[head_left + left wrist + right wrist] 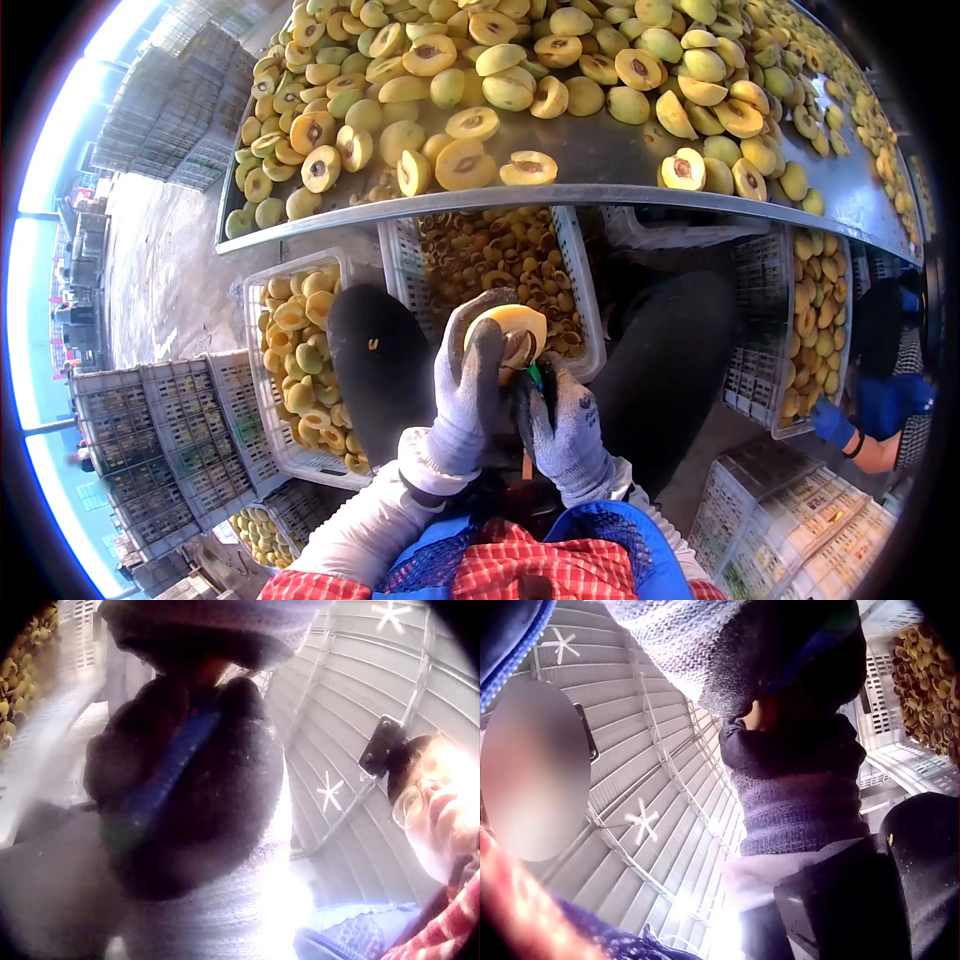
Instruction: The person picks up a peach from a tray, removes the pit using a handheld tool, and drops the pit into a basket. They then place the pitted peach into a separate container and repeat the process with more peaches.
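Note:
My gloved left hand holds a yellow peach half over the crate between my knees, its cut side and brown pit hollow facing my right hand. The gloved right hand grips a slim tool by its handle, with a green part showing at the peach's edge. In the left wrist view, a blue strip of the handle runs across the dark palm side of the right glove. The tool's working end is hidden at the pit hollow. Both hands meet closely around the fruit.
A metal-edged table bears many peach halves. Below it, a white crate contains brown pits and scraps. Crates of peach halves stand to the left and right. Another person's blue-gloved hand is at the right crate. Stacked crates flank me.

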Motion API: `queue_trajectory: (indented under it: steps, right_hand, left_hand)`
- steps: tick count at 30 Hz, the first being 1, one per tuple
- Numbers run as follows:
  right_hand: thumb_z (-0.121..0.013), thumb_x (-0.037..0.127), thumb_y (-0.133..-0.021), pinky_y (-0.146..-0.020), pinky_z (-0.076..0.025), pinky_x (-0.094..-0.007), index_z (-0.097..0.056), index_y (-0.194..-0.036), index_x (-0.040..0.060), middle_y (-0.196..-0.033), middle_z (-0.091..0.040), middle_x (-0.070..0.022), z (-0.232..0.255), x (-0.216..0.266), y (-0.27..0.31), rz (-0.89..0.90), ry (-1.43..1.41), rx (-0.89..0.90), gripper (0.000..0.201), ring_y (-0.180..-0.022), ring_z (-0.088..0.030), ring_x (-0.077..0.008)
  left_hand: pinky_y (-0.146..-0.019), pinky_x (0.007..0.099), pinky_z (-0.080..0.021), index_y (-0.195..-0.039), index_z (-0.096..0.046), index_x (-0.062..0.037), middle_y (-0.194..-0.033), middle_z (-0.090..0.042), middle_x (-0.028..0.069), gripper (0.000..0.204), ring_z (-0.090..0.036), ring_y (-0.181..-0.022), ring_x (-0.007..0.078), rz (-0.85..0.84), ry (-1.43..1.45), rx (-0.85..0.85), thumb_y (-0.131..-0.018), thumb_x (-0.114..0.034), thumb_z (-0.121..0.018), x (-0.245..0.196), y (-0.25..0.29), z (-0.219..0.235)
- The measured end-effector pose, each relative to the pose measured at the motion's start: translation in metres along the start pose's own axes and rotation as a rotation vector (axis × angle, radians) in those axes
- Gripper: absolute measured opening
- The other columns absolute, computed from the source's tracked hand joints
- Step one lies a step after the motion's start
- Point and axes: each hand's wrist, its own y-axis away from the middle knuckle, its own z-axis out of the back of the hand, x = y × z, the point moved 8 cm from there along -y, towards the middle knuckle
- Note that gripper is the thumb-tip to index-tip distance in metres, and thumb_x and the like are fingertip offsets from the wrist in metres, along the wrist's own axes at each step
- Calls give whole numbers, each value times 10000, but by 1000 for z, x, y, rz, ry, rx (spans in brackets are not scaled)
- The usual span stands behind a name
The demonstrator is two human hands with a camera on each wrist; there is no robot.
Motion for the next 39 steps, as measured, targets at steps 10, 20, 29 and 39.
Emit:
queue_trajectory:
  steps: [10, 20, 29, 39]
  right_hand:
    - [-484, 182, -928, -650, -481, -415, -522, -1079, -49, -823, -610, -237, -16, -3, 14, 196, 99, -11, 278, -752, -617, -400]
    - [-456, 253, -954, -729, -457, -341, -491, -1170, 6, -1002, -523, -156, -57, -51, 44, -604, -724, 504, 329, -843, -539, -252]
    - [-353, 549, -950, -317, -272, -230, -479, -806, 122, -528, -374, 14, -84, 5, 60, -1030, -2204, 785, 468, -370, -324, -91]
    - [-329, 545, -955, -327, -297, -238, -420, -807, 126, -539, -392, 13, -83, 34, 52, -955, -2436, 927, 454, -372, -346, -98]
  left_hand:
    - [-790, 279, -493, -1124, -545, 32, -989, -626, 130, 375, -608, -888, 176, -134, -185, -42, -923, -284, -555, 4, -1, 8]
    - [-782, 288, -497, -1107, -559, 43, -972, -640, 137, 302, -620, -855, 170, -175, -295, 122, -861, -128, -598, 6, -13, 8]
    - [-699, 203, -465, -1146, -539, -19, -923, -612, 25, 407, -552, -759, 59, 188, -111, 470, -895, -336, -585, 35, -10, 9]
    - [-753, 299, -491, -1056, -584, 18, -899, -641, 108, 286, -617, -815, 174, 67, -140, 479, -880, -203, -545, 22, -12, 15]
